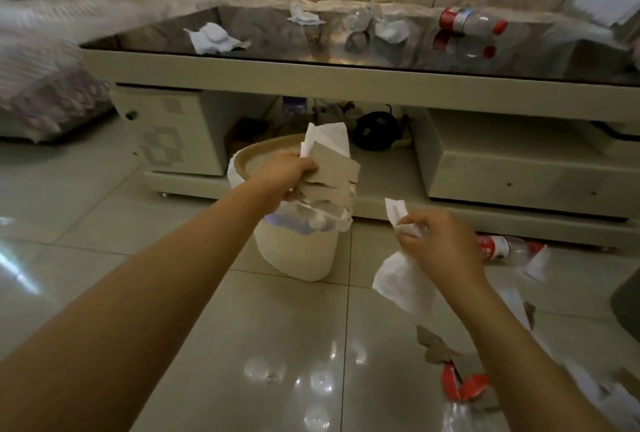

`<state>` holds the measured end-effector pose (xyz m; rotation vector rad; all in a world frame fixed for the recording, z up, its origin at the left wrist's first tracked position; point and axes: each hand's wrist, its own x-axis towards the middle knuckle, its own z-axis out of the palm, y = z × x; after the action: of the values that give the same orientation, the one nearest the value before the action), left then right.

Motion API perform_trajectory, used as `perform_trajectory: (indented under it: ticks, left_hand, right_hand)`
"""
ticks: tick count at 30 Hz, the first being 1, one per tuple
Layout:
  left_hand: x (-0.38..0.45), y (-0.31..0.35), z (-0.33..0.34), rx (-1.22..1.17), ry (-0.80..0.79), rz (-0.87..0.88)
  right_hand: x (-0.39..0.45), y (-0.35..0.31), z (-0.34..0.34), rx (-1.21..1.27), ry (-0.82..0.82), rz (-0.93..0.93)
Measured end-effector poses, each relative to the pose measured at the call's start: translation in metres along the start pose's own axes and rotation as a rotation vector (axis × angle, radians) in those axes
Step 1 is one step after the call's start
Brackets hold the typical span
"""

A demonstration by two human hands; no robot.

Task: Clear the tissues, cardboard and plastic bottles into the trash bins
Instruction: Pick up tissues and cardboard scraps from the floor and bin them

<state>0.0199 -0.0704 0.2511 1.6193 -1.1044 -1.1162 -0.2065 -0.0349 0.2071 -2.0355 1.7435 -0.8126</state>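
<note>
The left hand point(294, 171) grips a bundle of torn cardboard and tissue point(332, 168), fingers curled round it, right above the open cream trash bin point(294, 255) by the coffee table point(242, 74). The right hand point(440, 244) pinches a white tissue point(401, 282) just beside the bin. This looks like the drop-off step: next, the left fingers need to release over the bin mouth, then the right follows. More tissues and a plastic bottle point(474, 21) wait on the table.

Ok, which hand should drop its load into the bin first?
Left. The left hand holds its cardboard and tissue bundle right above the trash bin, while the right hand grips tissues off to the bin's side.
</note>
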Motion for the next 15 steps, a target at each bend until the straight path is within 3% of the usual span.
perform_trajectory:
  ticks: [3, 7, 10, 15]
  left_hand:
    - [0.005, 0.000, 0.004, -0.298, 0.099, -0.182]
    - [0.018, -0.009, 0.001, -0.585, 0.173, -0.238]
    - [0.022, -0.017, -0.004, -0.542, 0.207, -0.257]
    - [0.008, -0.030, -0.008, -0.452, 0.095, -0.155]
  right_hand:
    - [0.001, 0.003, 0.004, 0.033, -0.035, 0.025]
    - [0.006, 0.009, 0.008, 0.049, -0.019, -0.024]
    - [0.009, 0.003, 0.012, 0.017, -0.034, -0.035]
    - [0.027, -0.028, 0.016, 0.056, 0.066, -0.054]
